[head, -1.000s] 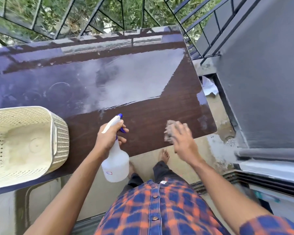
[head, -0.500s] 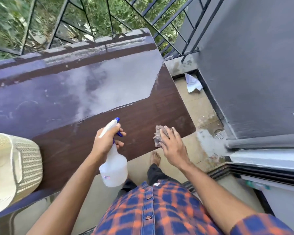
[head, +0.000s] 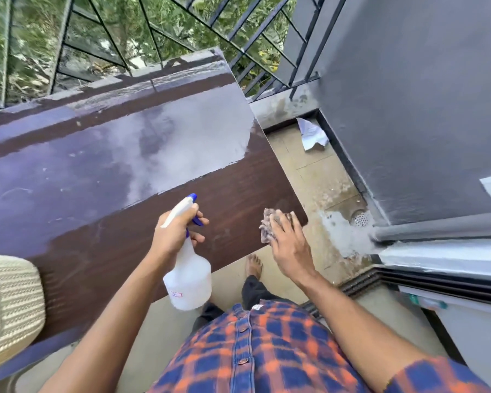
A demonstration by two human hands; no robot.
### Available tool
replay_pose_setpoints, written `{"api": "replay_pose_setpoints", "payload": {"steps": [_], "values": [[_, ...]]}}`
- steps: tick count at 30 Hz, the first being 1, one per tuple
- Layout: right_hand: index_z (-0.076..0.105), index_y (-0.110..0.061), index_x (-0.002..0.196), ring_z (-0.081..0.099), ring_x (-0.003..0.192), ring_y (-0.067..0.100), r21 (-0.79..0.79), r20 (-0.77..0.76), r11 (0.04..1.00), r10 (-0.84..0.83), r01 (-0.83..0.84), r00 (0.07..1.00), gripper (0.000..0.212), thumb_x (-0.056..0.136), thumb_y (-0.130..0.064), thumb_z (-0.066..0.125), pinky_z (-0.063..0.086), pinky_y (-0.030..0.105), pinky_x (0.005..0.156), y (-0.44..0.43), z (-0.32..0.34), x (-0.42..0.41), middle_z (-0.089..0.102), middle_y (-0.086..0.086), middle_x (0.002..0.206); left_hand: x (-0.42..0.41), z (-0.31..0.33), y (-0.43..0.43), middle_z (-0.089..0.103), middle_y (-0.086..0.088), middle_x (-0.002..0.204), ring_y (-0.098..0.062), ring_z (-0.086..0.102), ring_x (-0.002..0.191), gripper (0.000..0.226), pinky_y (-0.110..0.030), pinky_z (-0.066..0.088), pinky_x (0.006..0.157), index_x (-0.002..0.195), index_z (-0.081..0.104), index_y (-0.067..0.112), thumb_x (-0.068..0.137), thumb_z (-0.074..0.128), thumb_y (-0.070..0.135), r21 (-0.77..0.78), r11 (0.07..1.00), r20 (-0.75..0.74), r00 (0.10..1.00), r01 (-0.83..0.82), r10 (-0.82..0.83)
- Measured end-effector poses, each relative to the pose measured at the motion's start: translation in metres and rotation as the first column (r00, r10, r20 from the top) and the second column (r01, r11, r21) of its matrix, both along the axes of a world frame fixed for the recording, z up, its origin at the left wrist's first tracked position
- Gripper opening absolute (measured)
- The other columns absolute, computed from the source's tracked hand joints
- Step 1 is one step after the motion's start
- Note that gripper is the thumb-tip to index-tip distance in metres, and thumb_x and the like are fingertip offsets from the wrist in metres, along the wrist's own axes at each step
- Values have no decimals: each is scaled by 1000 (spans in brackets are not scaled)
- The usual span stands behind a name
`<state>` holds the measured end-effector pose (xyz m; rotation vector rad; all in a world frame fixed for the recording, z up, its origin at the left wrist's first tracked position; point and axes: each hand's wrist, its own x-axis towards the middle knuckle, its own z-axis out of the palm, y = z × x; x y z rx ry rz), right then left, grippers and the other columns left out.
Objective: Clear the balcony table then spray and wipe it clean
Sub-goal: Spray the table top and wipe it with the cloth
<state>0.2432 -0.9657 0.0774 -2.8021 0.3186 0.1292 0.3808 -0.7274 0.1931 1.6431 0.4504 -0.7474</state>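
Sitting at the far left of the view, 1 cream woven plastic basket is resting on the near left end of the long dark brown wood-grain table. The clearing step is therefore looking not quite finished, unless that basket is meant to stay. Nothing else is showing on the tabletop.

Moving right, the far half of the surface is shining pale; whether that is wet spray or sky glare, I cannot tell. The left hand is clenching the neck of the white translucent plastic spray bottle with a blue trigger. Its fingers are curling at the trigger, the nozzle is pointing out over the table, and the bottle's body is hanging past the near edge.

Further right, the right hand is pressing down with fingers spread flat on the crumpled grey-brown cloth, which is lying on the table's near right corner. Spraying and wiping are looking under way at this end. In my judgement, the matt near strip and the stretch toward the basket are what is left. On the floor beyond, 1 crumpled white paper is lying beside the grey wall.
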Motion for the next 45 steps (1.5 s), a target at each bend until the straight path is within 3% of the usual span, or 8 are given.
{"api": "replay_pose_setpoints", "payload": {"steps": [12,21,26,30,34,38,40,45], "values": [[57,-7,138,41,130,40,74,-5,953,-293,292,956,40,98,-13,56,27,44,118,-40,8,76,51,12,143,11,9,-23,76,-13,96,-24,57,51,26,-28,44,54,87,68,11,96,61,34,17,999,30,999,36,-36],[58,-14,141,38,137,39,61,4,998,-31,31,999,43,98,-17,56,37,45,117,-36,-8,-7,49,4,151,12,13,-35,76,-16,96,-23,57,50,25,-32,45,58,88,68,8,97,60,30,5,999,36,998,46,-46],[56,-12,142,42,133,40,48,-27,978,-203,204,979,44,98,-16,57,26,40,121,-47,-9,29,50,10,149,12,17,-33,75,-16,97,-23,56,49,25,-32,44,58,90,68,7,97,60,29,-3,999,46,998,34,-34],[57,-11,139,46,125,36,66,-5,947,-313,313,950,42,98,-18,57,36,40,110,-55,3,86,53,9,142,10,18,-24,75,-17,97,-22,56,49,26,-32,43,58,89,67,8,97,59,30,-2,1000,56,998,21,-21],[59,-9,134,45,128,37,85,63,982,-176,171,982,39,95,-11,56,33,45,114,-10,6,107,52,10,145,9,16,-17,74,-18,97,-22,57,48,27,-31,44,57,89,67,7,98,58,31,7,1000,58,998,8,-9],[60,-8,136,38,137,37,98,146,981,154,-169,977,45,91,-9,54,32,45,117,44,-8,57,52,9,148,8,13,-16,74,-19,98,-21,56,46,28,-31,44,58,91,67,5,99,57,29,22,1000,54,998,17,-18],[58,-14,139,36,140,37,137,114,966,206,-221,972,46,94,-14,56,35,46,118,36,-5,29,48,5,152,9,12,-15,74,-19,98,-21,56,46,28,-30,45,57,92,67,5,99,57,30,21,1000,52,999,14,-15],[51,-11,145,35,135,36,45,43,996,-73,71,996,46,100,-16,55,44,52,111,-39,2,19,46,13,151,11,11,-11,74,-19,99,-22,56,47,28,-30,47,55,90,68,6,99,58,30,10,1000,54,999,1,-1]]}}
